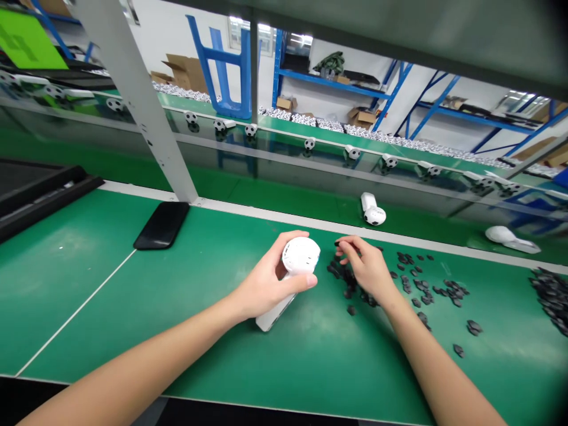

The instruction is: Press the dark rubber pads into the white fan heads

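Note:
My left hand point(270, 278) is wrapped around a white plastic device point(300, 255) with a round head and a flat rectangular handle pointing down toward me. The device is held just above the green table point(213, 349). A short way to its right, my right hand point(366, 263) pinches a small black plastic piece point(338, 244) between thumb and fingertips. Below that hand lies a loose pile of similar black pieces point(348, 287), partly hidden by the hand and wrist. More black pieces point(452, 291) are scattered to the right.
A black phone-like slab point(162, 226) lies at left by a metal post point(146, 112). Beyond the pale ledge, a green conveyor belt carries white devices point(373, 210) with football-patterned heads. A larger black heap point(550, 299) sits far right. A blue stool point(226, 71) stands behind.

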Available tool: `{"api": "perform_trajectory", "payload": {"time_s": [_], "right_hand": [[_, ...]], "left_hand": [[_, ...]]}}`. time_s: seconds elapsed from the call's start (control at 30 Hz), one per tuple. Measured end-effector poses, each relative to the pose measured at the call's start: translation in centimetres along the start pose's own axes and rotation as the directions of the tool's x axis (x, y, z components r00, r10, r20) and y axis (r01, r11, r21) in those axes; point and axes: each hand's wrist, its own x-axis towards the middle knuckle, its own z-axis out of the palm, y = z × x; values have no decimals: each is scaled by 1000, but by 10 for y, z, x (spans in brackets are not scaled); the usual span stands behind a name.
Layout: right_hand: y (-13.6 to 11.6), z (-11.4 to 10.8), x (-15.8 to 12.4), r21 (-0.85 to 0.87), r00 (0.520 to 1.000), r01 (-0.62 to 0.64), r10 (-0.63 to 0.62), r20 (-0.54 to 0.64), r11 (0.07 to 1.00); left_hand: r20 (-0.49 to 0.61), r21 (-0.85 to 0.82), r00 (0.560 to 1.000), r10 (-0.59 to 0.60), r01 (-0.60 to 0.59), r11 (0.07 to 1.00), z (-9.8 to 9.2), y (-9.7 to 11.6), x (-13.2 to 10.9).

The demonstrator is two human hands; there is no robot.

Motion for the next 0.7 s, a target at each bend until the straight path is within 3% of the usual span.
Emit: {"api": "perform_trajectory", "payload": {"time_s": [0.13,0.27,0.47,0.7], "right_hand": [[-48,11,-27,417,996,-29,-11,93,909],[-68,19,-44,588,990,-96,15,142,803],[-75,19,-46,512,979,-150,54,198,846],[-75,25,-48,380,990,-111,69,124,918]], "left_hand": [[-60,243,993,102,-84,966,2,9,-3],[-82,511,989,124,-66,857,3,10,-3],[-13,636,998,62,-39,771,6,8,-6],[-23,693,998,-53,55,719,7,9,-1]]}}
